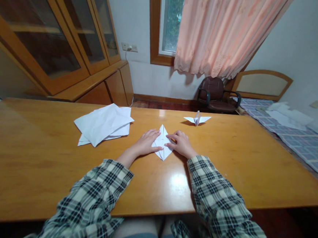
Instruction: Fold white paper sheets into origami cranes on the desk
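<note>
A white sheet of paper folded into a narrow diamond (pixel 161 154) lies flat on the wooden table, with a crease or slit down its middle. On its left side rests my left hand (pixel 147 142), fingers stretched out together and the thumb spread apart across the lower part of the paper. My right hand (pixel 181 143) is at the right side, its fingers bent and the thumb and index fingertips on the right flap near the centre line. The paper's side corners are partly hidden under both hands. Beyond my right hand stands a folded paper crane (pixel 197 119) with its wings spread.
A loose stack of creased white paper sheets (pixel 103 124) lies left of my hands on the table (pixel 34 160). Behind the table are a glass-door cabinet (pixel 72 28), a brown armchair (pixel 215 92) and a pink curtain (pixel 221 32). A bed (pixel 292 131) stands at the right.
</note>
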Tool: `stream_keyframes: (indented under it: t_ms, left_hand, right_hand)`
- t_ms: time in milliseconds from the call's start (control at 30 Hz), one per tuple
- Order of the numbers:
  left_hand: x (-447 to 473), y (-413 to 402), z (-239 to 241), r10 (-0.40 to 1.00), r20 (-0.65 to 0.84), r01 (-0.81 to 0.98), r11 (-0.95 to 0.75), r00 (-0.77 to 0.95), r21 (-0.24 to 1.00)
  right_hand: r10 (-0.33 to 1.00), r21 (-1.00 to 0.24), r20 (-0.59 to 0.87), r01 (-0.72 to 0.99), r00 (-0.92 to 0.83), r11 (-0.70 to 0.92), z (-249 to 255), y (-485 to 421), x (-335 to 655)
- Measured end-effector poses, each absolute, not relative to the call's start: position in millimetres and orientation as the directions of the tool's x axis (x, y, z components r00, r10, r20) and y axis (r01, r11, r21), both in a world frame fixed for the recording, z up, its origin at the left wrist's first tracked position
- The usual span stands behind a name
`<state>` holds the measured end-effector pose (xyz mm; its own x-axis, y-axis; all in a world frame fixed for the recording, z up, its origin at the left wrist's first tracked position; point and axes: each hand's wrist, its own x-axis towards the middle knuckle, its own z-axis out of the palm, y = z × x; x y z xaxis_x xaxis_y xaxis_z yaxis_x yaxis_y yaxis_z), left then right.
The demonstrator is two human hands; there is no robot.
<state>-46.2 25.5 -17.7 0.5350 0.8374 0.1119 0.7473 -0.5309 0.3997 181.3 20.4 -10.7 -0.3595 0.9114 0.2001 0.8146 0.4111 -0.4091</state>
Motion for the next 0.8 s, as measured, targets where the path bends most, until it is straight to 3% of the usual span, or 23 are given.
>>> stream_keyframes:
  t_ms: [433, 633, 800]
  left_hand:
    - [-45, 22, -15, 0.814, 0.007, 0.763, -0.547, 0.58, 0.344]
    - [-45, 24, -21, 0.805, 0.043, 0.749, -0.569, 0.591, 0.339]
    - [-45, 21, -19, 0.812, 0.075, 0.749, -0.565, 0.579, 0.346]
  right_hand:
    - [0.895, -0.355, 0.167, 0.822, -0.413, 0.446, -4, 13, 181]
    - [0.885, -0.31, 0.159, 0.829, -0.438, 0.466, -2, 9, 180]
    - [0.912, -0.368, 0.183, 0.835, -0.366, 0.409, -4, 10, 179]
